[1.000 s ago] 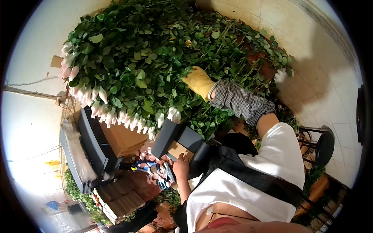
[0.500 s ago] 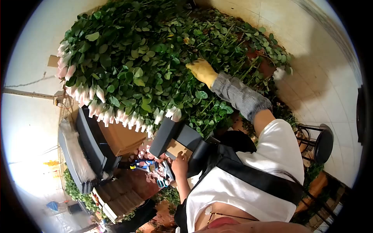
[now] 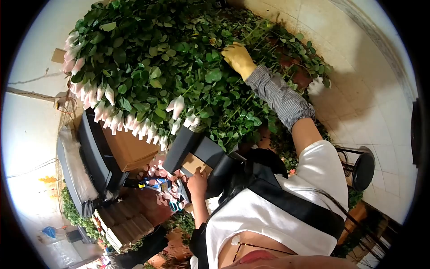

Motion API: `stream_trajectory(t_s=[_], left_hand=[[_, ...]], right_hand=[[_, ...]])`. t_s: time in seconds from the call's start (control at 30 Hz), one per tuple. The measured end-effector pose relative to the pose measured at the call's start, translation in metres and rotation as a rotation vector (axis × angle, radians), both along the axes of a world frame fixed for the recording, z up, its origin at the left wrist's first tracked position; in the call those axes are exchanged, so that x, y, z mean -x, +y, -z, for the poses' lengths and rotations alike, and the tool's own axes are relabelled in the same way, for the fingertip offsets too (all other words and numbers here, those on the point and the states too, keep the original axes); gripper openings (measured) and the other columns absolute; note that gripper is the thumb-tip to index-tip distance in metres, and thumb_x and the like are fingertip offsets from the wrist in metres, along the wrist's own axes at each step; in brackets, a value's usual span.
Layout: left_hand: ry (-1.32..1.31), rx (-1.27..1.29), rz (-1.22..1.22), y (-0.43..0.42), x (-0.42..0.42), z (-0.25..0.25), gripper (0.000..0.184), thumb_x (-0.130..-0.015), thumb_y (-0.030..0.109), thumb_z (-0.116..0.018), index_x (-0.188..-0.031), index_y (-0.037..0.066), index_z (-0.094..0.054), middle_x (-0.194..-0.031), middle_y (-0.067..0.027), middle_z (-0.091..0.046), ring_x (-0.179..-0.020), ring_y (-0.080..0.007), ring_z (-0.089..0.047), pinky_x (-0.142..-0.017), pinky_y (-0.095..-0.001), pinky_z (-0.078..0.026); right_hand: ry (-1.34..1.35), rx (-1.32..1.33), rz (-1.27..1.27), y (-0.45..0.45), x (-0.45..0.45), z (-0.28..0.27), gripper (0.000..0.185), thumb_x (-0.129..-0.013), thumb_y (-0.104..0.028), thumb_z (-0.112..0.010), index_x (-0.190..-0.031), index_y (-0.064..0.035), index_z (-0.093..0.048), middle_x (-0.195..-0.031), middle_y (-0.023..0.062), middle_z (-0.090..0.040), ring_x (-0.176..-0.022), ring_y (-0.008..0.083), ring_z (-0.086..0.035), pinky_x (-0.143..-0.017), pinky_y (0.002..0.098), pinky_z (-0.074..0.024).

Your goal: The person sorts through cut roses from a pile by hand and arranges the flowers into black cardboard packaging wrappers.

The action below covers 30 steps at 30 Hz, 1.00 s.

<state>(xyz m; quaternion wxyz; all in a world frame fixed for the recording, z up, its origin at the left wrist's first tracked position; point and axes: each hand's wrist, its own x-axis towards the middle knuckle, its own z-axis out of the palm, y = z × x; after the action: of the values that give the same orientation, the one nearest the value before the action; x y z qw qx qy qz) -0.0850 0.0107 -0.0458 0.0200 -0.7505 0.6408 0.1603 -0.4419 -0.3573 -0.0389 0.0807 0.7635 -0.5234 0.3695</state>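
A large heap of leafy rose stems [image 3: 156, 58] fills the upper view, its pale pink buds in white sleeves [image 3: 107, 119] along the left and lower edge. My right hand [image 3: 238, 59], in a yellow glove, lies among the leaves with curled fingers, apparently closed round a rose stem; leaves hide the grip. One sleeved rose [image 3: 176, 106] stands out above the row of buds. Close to my body, my bare left hand [image 3: 197, 183] has its fingers bent over the edge of a tan cardboard piece [image 3: 196, 164], which sits between dark panels [image 3: 182, 145].
Left of my left hand lie loose pink petals [image 3: 156, 167], light-blue-handled scissors [image 3: 176, 206] and a blue tool [image 3: 156, 184]. Farther left are stacked dark sheets [image 3: 96, 152], an open cardboard box [image 3: 130, 148] and bundled cardboard [image 3: 123, 222]. A black stool [image 3: 363, 171] stands at right.
My gloved right hand has moved up over the heap, away from my body. One sleeved rose has shifted upward with it. My left hand stays at the cardboard piece; the whole view has shifted slightly.
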Motion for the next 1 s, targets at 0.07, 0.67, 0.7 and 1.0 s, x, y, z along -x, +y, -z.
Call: stream_trajectory(t_s=[0.07,0.67,0.7,1.0], left_hand=[[0.008,0.004,0.011,0.000,-0.004,0.003,0.035,-0.096,0.038,-0.051,-0.116,0.013,-0.067,-0.083,-0.0216,-0.071,-0.079,-0.0399,-0.070,-0.071,-0.0490,-0.056],[0.688,0.098,0.052,0.004,-0.074,0.067,0.052,-0.099,0.045,-0.052,-0.128,0.001,-0.055,-0.100,-0.0230,-0.065,-0.095,-0.0347,-0.067,-0.086,-0.0439,-0.052],[0.967,-0.001,-0.102,-0.001,-0.086,0.068,0.053,-0.101,0.045,-0.049,-0.130,0.001,-0.054,-0.099,-0.0191,-0.066,-0.097,-0.0320,-0.066,-0.088,-0.0414,-0.052],[0.773,-0.081,0.050,0.006,-0.058,0.034,0.026,-0.086,0.005,-0.072,-0.110,-0.002,-0.063,-0.104,-0.0073,-0.056,-0.098,-0.0195,-0.061,-0.087,-0.0296,-0.049]], right_hand=[[0.066,0.049,-0.008,0.007,-0.004,-0.044,0.019,-0.083,-0.007,-0.067,-0.101,-0.0141,-0.069,-0.110,0.0043,-0.068,-0.115,0.0262,-0.059,-0.108,0.0446,-0.0387],[0.486,-0.796,-0.347,0.164,-0.020,-0.068,0.015,-0.092,-0.013,-0.061,-0.099,-0.0104,-0.073,-0.085,0.0133,-0.069,-0.077,0.0296,-0.065,-0.068,0.0417,-0.0521],[0.548,-0.788,-0.403,0.180,-0.019,-0.043,0.017,-0.093,-0.015,-0.059,-0.100,-0.0088,-0.073,-0.092,0.0142,-0.070,-0.081,0.0311,-0.067,-0.072,0.0429,-0.0530],[0.676,-0.526,-0.263,0.240,-0.032,0.011,0.015,-0.079,-0.015,-0.059,-0.086,-0.0222,-0.070,-0.084,0.0027,-0.069,-0.082,0.0242,-0.065,-0.078,0.0374,-0.0496]])
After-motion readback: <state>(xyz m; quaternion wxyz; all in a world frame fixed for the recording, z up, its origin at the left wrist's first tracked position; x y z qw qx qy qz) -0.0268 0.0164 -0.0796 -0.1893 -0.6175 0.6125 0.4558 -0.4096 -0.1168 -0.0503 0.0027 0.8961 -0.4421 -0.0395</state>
